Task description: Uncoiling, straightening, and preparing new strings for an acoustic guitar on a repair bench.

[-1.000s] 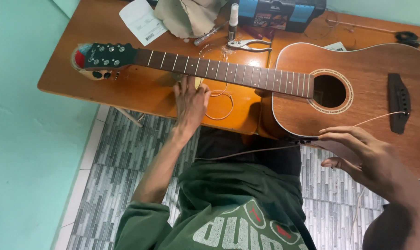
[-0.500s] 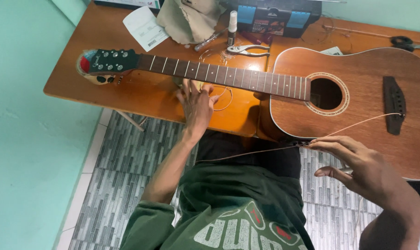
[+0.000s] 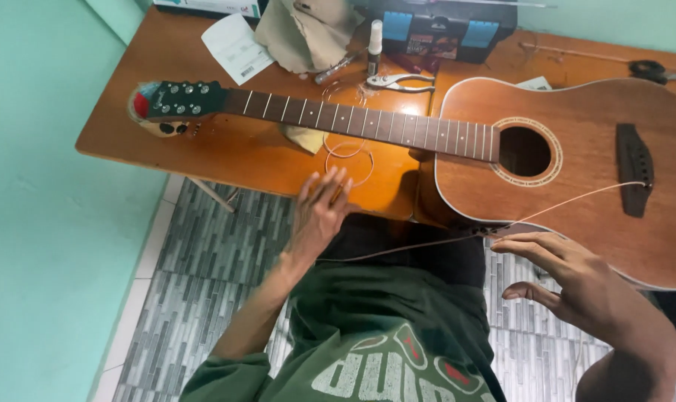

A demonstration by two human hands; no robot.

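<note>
A brown acoustic guitar point(image 3: 576, 119) lies flat on the wooden table point(image 3: 226, 160), with its black headstock point(image 3: 181, 100) to the left. A thin guitar string point(image 3: 576, 201) runs from the bridge to my right hand point(image 3: 576, 279), which pinches it at the fingertips below the guitar body. From there the string stretches taut to the wrist side of my left hand point(image 3: 319, 212). That hand hovers at the table's front edge with fingers loosely spread and a small brown piece between them.
A coil of loose string point(image 3: 349, 152) lies under the guitar neck. Behind the neck are pliers point(image 3: 401, 80), a small bottle point(image 3: 375, 41), a beige cloth point(image 3: 308, 30), a paper slip point(image 3: 233, 45) and a dark toolbox point(image 3: 442, 26). A teal wall stands left; grey tiles lie below.
My left hand has come off the table by the coiled string and drawn back to the front edge. My right hand has stayed on the string, which now looks tauter.
</note>
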